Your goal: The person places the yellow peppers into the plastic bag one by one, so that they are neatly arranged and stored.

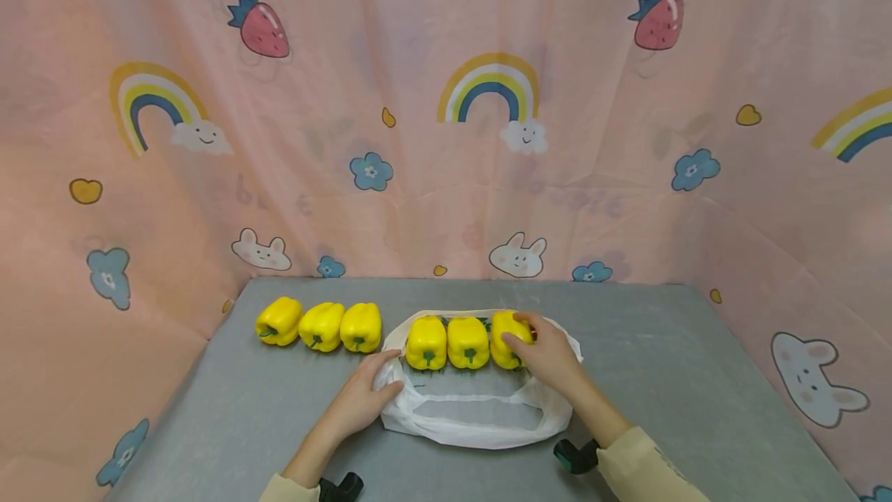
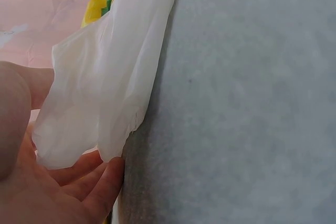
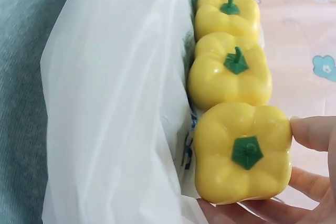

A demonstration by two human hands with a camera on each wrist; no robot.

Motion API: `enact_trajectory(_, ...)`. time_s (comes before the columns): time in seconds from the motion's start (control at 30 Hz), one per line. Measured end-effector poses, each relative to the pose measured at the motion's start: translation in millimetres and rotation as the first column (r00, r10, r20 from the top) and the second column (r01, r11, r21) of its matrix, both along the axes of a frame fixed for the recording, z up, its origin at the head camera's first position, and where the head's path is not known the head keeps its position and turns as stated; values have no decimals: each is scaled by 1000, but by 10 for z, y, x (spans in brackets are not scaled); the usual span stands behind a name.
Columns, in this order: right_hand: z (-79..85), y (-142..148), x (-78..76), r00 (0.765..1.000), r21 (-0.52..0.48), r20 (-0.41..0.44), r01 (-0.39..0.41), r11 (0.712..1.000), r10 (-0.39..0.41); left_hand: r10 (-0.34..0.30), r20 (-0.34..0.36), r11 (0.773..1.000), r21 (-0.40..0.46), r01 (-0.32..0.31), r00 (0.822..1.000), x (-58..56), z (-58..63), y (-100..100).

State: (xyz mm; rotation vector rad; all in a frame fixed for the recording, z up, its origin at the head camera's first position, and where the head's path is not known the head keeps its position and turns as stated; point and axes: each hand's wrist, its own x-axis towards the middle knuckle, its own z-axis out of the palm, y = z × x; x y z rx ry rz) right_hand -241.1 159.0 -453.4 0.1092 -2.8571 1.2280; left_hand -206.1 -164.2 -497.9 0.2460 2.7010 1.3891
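Observation:
In the head view, three yellow bell peppers, the left one [image 1: 426, 341], the middle one [image 1: 468, 341] and the right one [image 1: 505, 330], stand in a row in the mouth of a white plastic bag [image 1: 481, 432]. My right hand [image 1: 554, 359] holds the right pepper between thumb and fingers; the right wrist view shows its green stem [image 3: 247, 152] facing the camera. At the bag's left side is my left hand [image 1: 357, 400], its fingers extended along the edge. In the left wrist view, the fingertips [image 2: 111, 177] touch the plastic [image 2: 126, 72] from beneath.
Three more yellow peppers, a left [image 1: 280, 321], a middle [image 1: 321, 327] and a right one [image 1: 361, 328], sit side by side left of the bag. Grey cloth [image 1: 669, 378] covers the table. Behind hangs a pink patterned curtain [image 1: 432, 215].

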Motion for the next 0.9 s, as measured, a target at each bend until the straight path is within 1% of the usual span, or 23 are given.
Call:
enact_trajectory(0.23,-56,-10,-39,1000,39,9,-1,999,1,-2,3,1000,1,2,1000,3,5,1)
enact_trajectory(0.4,-63,-27,-54,1000,66,18,5,998,-6,-7,3,1000,8,7,1000,-3,-1,-7)
enact_trajectory(0.53,-44,-31,-50,1000,88,18,-6,996,4,-9,2,1000,9,9,1000,-7,-4,-5)
enact_trajectory(0.73,35,-17,7,1000,98,8,-8,995,8,-12,-4,1000,7,12,1000,-16,-18,-8)
enact_trajectory(0.9,159,12,88,999,88,-37,-23,996,26,-6,1,1000,4,6,1000,-17,-27,-12)
